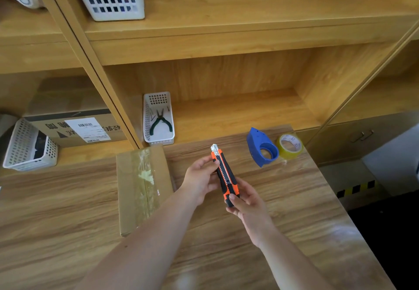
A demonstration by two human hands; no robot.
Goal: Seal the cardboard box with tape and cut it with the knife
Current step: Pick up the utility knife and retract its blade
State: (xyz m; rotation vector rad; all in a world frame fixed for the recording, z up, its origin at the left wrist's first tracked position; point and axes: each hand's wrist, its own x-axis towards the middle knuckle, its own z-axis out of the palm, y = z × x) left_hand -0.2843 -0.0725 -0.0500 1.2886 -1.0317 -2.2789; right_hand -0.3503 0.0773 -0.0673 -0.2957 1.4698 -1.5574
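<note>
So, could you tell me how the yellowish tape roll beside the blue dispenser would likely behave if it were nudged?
The tape roll lies flat on its side on the table, so it would probably slide rather than roll. Its hollow core suggests it is fairly light. It sits near the blue dispenser, so a leftward push might bump that.

Tape roll [290, 145] right of dispenser [263, 150]

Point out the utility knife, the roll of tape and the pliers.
utility knife [224, 174], head view, on its black and orange handle.
roll of tape [291, 151], head view, on its yellowish side.
pliers [160, 122], head view, near the pivot.
</note>
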